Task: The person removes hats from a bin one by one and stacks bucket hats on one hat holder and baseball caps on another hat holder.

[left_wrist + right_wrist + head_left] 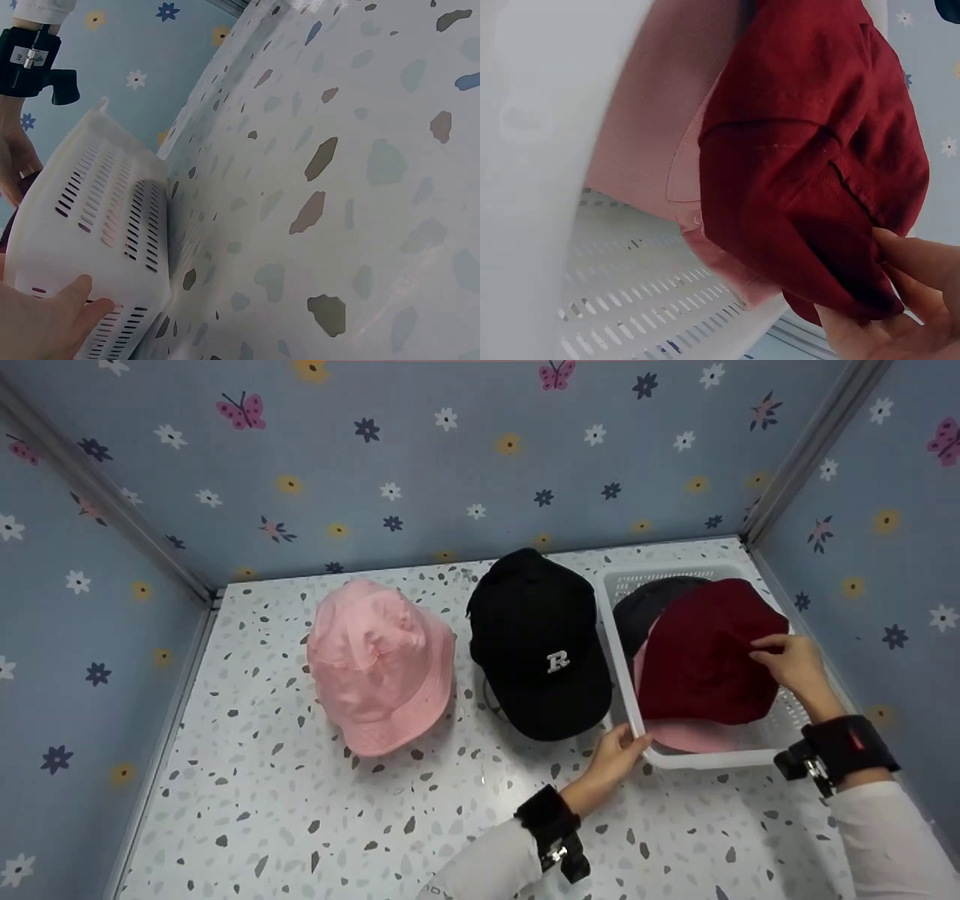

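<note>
A dark red hat [709, 660] lies in the white plastic basket [720, 760], over a pink cap [694, 737] and a dark grey hat [645, 604]. My right hand [795, 664] pinches the red hat's right edge between thumb and fingers; the right wrist view shows the cloth [802, 180] folding at the fingertips. My left hand [615, 756] holds the basket's front left corner. In the left wrist view its thumb and a finger lie against the slotted wall [105, 217], the rest of that hand being partly out of view.
A black cap [536, 637] with a white letter R stands just left of the basket. Farther left sits a pink bucket hat [375, 667]. Flower-patterned panels [450, 457] enclose the speckled tabletop [322, 817] at the back and sides.
</note>
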Motion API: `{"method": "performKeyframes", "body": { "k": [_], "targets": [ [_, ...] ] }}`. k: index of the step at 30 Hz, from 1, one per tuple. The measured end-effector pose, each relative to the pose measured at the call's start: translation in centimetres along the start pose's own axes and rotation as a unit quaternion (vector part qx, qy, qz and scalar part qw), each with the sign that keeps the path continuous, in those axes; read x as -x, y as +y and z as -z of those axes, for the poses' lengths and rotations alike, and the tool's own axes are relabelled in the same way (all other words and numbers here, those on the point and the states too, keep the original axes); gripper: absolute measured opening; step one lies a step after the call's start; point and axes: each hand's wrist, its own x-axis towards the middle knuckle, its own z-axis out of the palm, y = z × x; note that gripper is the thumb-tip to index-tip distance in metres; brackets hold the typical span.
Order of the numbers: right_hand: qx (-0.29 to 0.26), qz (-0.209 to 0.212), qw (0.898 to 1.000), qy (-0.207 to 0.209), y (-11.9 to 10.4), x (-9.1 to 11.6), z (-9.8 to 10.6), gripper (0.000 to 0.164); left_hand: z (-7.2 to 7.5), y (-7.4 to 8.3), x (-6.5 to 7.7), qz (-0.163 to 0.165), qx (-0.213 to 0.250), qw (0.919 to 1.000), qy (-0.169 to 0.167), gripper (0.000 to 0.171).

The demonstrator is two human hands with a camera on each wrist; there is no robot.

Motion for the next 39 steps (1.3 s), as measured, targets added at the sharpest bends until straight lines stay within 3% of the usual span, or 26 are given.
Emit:
{"method": "performKeyframes", "body": {
  "k": [5, 14, 21, 32, 34, 39],
  "targets": [
    [-0.01, 0.006, 0.999, 0.032, -0.2, 0.2, 0.2, 0.018, 0.0, 0.0, 0.0, -0.002, -0.003, 1.0, 0.0, 0.032],
    [-0.05, 0.003, 0.998, 0.049, -1.1, 0.4, 0.7, 0.02, 0.2, 0.1, 0.0, 0.011, 0.025, 0.9996, 0.002, 0.032],
    [-0.117, 0.02, 0.989, 0.083, -1.7, 0.4, 0.9, 0.018, 0.3, 0.5, 0.2, 0.021, 0.029, 0.9994, 0.0, 0.033],
    [-0.161, 0.039, 0.982, 0.092, -3.7, 0.5, 1.7, 0.019, 0.4, 1.3, 0.5, 0.042, 0.025, 0.9987, 0.017, 0.029],
    [-0.175, 0.044, 0.979, 0.093, -4.8, 0.9, 2.2, 0.019, 0.6, 1.5, 0.7, 0.049, 0.033, 0.9981, 0.017, 0.032],
    [-0.19, 0.038, 0.976, 0.096, -5.1, 0.9, 2.4, 0.018, 1.0, 2.4, 1.2, 0.056, 0.07, 0.9959, 0.015, 0.035]
  ]
}}
